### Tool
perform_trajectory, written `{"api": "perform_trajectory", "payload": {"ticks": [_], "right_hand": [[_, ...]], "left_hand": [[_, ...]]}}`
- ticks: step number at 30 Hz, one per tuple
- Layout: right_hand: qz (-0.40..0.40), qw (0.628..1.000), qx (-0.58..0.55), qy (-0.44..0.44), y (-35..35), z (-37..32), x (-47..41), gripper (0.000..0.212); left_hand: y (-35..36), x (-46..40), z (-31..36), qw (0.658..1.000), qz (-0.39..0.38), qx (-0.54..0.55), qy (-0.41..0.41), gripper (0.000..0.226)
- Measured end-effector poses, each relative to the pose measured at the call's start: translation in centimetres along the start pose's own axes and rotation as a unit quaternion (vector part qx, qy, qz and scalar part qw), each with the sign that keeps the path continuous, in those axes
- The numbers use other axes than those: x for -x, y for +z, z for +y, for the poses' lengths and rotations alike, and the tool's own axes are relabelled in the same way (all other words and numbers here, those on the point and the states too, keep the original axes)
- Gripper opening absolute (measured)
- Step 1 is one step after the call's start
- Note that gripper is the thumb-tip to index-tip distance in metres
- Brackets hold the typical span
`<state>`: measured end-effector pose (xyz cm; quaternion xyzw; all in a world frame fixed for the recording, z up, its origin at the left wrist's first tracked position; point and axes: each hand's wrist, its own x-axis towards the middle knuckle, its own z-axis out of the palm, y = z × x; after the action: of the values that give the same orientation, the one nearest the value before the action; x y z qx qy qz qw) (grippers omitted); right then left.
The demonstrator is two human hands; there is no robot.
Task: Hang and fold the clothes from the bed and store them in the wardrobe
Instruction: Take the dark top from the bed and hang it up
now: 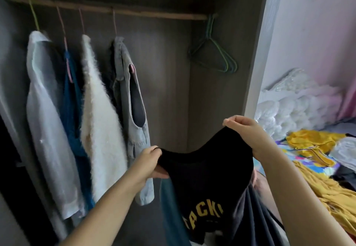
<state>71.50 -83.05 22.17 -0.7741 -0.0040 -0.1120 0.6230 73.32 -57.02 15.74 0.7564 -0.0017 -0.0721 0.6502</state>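
Both hands are closed on a black T-shirt (208,170), which is held up in front of the open wardrobe (169,83). The left hand (148,161) pinches one shoulder of it, lower; the right hand (244,130) grips the other shoulder, higher, so the shirt hangs tilted with the neckline sagging between them. Yellow lettering is seen low on the front.

Hanging step is judged to be in hand; no hanger can be seen in the shirt. Four garments are already hung on the rail (107,10): a pale shirt (46,114), a blue top (73,99), a white fluffy vest (100,118), a grey denim piece (133,130). Spare green hangers (215,56) hang at the rail's right end, apart from these.

Next move is judged to need one hand freed to fetch a spare hanger, then threaded through the neckline. More clothes, yellow ones (312,145) among them, remain on the bed (339,124) at right, so the task looks far from finished.
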Motion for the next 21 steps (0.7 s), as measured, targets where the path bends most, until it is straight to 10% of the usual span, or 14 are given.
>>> {"api": "perform_trajectory", "payload": {"ticks": [9, 13, 21], "right_hand": [[0.124, 0.968, 0.134, -0.169, -1.2, -4.4, -16.9, 0.019], [0.225, 0.872, 0.338, -0.273, -1.0, -9.8, -26.8, 0.025], [0.205, 0.714, 0.654, -0.144, -2.5, -11.2, -37.6, 0.039]], "left_hand": [[4.4, -10.1, 9.5, 0.989, 0.029, 0.103, 0.1, 0.023], [5.7, -14.1, 10.4, 0.989, 0.044, 0.105, 0.098, 0.02], [1.6, -18.5, 10.4, 0.972, 0.131, 0.176, 0.085, 0.013]]}}
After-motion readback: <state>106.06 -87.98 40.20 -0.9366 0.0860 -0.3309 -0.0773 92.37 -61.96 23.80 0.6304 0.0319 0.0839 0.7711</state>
